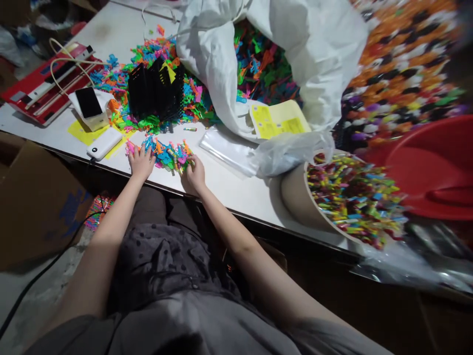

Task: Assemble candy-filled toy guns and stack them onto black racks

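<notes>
Near the table's front edge lies a small pile of colourful plastic toy figures (pixel 168 153), in pink, blue, green and orange. My left hand (pixel 141 164) rests at the pile's left end, palm down, its fingers spread over the pieces. At the right end, my right hand (pixel 196 173) is cupped with curved fingers touching the edge of the pile; nothing shows gripped in it. A few thin, shiny, patterned tubes (pixel 176 161) lie among the figures by this hand. Behind the pile, a black slotted plastic rack (pixel 155 93) stands in a larger heap of similar figures (pixel 195 96).
A red sealing machine (pixel 48 81), a phone (pixel 88 102) and a white power bank (pixel 105 143) are at left. Clear plastic bags (pixel 229 150) lie right of my hands. Beyond are a white sack (pixel 221 64) of figures, a tilted tub (pixel 295 192) of wrapped pieces and a red basin (pixel 439 162).
</notes>
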### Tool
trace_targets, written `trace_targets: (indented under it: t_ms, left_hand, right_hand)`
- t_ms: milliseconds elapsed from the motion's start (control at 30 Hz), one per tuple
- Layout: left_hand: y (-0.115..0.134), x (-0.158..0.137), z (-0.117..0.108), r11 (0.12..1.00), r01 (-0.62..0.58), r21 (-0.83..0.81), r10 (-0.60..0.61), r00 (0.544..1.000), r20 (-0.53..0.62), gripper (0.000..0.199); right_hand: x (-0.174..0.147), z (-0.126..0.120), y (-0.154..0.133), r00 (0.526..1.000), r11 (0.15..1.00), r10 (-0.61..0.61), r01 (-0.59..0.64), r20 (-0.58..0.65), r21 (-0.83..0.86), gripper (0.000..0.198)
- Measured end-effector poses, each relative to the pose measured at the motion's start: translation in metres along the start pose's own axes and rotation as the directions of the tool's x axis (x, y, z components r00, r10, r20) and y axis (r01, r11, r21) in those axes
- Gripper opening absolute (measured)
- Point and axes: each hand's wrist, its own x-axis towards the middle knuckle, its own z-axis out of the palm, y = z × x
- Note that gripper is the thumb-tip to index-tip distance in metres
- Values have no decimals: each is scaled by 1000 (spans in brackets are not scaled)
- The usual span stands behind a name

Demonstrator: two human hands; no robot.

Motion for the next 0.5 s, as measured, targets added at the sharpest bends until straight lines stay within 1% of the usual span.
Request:
trace_targets:
  t_ms: [67,100,200,267,333,433,500]
  left_hand:
    - [2,-6,7,1000,-2,10,3,1000,-30,55]
    - [3,-10,9,1000,-4,6,5,999,-47,54]
    - [7,-18,14,1000,-15,-5,14,996,-92,53]
    - [10,-21,15,1000,-4,-6,3,993,-118,52]
    - [13,-22,15,1000,10,-11,-11,990,-139,51]
    - [16,-21,15,1000,18,-20,-21,987,-162,49]
    - [17,-21,15,999,23,-24,-26,985,-170,49]
  right_hand:
    - [-3,-3,2,995,994,-95,93,-25,-60,22]
    - [-3,-6,3,992,990,-119,115,-41,-87,20]
    - [12,-19,7,989,983,-128,117,-73,-143,19]
    - [39,-24,11,989,977,-137,124,-62,-172,20]
    - [73,-23,16,990,968,-140,135,-12,-210,25]
    - [124,-12,26,987,944,-129,153,101,-291,33]
    - [150,-3,32,979,923,-129,176,155,-342,36]
